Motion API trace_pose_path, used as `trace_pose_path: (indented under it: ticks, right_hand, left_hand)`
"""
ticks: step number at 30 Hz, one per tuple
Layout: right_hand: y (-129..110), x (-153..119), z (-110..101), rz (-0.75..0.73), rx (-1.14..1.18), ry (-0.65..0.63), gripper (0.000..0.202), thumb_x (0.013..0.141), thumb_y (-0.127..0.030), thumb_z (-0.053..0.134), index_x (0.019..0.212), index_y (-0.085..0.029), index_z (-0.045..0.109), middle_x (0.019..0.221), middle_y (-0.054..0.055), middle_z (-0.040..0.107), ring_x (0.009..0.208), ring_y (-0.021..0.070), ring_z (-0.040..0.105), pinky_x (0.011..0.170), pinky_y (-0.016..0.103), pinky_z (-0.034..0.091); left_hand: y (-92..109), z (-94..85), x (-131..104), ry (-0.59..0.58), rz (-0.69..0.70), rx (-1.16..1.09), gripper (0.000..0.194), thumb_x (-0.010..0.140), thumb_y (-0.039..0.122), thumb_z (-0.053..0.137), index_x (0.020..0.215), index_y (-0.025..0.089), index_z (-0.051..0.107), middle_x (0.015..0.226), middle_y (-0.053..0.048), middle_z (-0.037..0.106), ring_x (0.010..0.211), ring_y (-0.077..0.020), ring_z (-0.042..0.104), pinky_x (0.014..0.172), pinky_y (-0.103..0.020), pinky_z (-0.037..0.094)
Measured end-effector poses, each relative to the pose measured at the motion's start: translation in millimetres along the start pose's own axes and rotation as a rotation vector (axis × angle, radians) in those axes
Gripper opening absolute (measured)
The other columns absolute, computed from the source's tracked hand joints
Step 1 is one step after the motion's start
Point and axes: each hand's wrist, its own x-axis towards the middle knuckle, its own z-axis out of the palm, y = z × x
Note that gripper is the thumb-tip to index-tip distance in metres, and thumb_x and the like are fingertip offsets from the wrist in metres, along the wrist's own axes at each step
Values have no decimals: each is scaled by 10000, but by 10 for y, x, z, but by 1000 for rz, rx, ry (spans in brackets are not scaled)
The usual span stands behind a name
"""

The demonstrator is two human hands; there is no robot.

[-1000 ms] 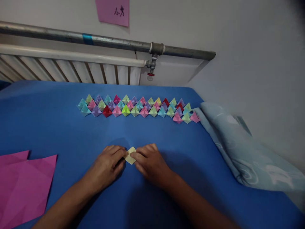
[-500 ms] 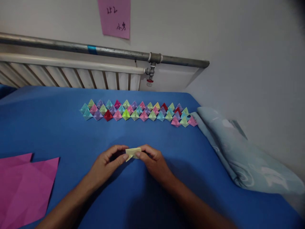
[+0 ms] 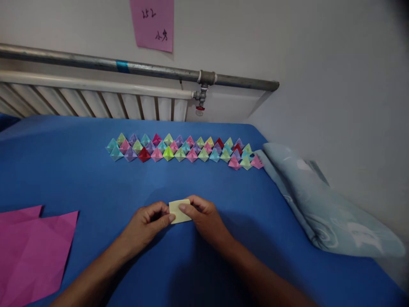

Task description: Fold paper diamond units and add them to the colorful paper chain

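Blue surface [image 3: 96, 187]: folded paper pieces [image 3: 180, 154] sit in rows near its far edge.
Yellow paper [image 3: 180, 216]: four-sided, between both hands, well in from that edge.
Left hand [image 3: 148, 224]: pinches its left side.
Right hand [image 3: 207, 216]: grips its right, thumb across its face.
Folding: align edges before pressing creases.

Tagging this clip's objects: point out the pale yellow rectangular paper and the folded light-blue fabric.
Pale yellow rectangular paper [image 3: 179, 215]: head view, uncovered middle.
Folded light-blue fabric [image 3: 322, 209]: head view, broad middle.
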Motion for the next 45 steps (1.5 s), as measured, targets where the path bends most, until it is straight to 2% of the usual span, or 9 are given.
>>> trace_pose_path:
  ticks: [4,9,18,29,36,41,43,45]
  right_hand:
    - [24,11,1,18,16,26,262,761,-444,601,697,-191,581,651,-37,490,626,106,427,599,223,355]
    - [17,3,17,26,15,15,278,763,-446,610,668,-191,552,635,-40,477,616,102,415,590,223,347]
    - [40,2,50,-18,13,16,258,768,-431,583,689,-186,562,637,-33,505,617,111,445,604,235,361]
    - [-11,-11,46,-9,77,9,350,793,-497,551,630,-195,484,596,-49,401,581,104,358,569,238,301]
    - [-22,3,33,58,171,-80,260,708,-425,651,703,-169,603,658,-30,542,633,114,461,625,238,355]
    - [2,32,29,66,224,-44,259,702,-415,667,683,-167,593,643,-33,554,629,113,475,631,238,370]
    - [28,50,31,39,181,-35,248,724,-407,651,679,-170,591,635,-36,548,618,113,477,620,238,373]
    - [61,84,22,-35,68,3,229,773,-396,618,716,-174,618,654,-28,572,628,124,500,614,242,381]
  left_hand:
    - [37,-4,-17,-30,17,4,325,739,506,655,661,193,610,635,7,515,614,-132,446,597,-243,364]
    - [37,-13,-23,-27,7,74,407,786,551,598,588,196,579,608,-1,505,605,-138,444,585,-243,355]
    - [16,6,-20,-83,-47,-13,322,721,494,687,641,181,680,616,-20,599,602,-137,492,609,-253,395]
    - [-2,-9,-39,-126,20,74,334,793,460,599,633,168,578,618,9,549,608,-115,461,611,-248,345]
    - [-6,6,2,-139,41,83,358,770,499,595,629,177,529,597,15,525,585,-111,441,593,-249,326]
    - [-37,1,30,-162,49,16,317,755,462,629,652,171,558,618,22,529,598,-101,442,604,-236,335]
    - [-73,-2,54,-152,46,23,311,758,454,626,647,172,554,604,28,519,581,-98,437,590,-233,338]
    - [-118,-5,86,-88,70,63,298,774,449,607,660,176,573,598,29,521,569,-103,446,574,-233,348]
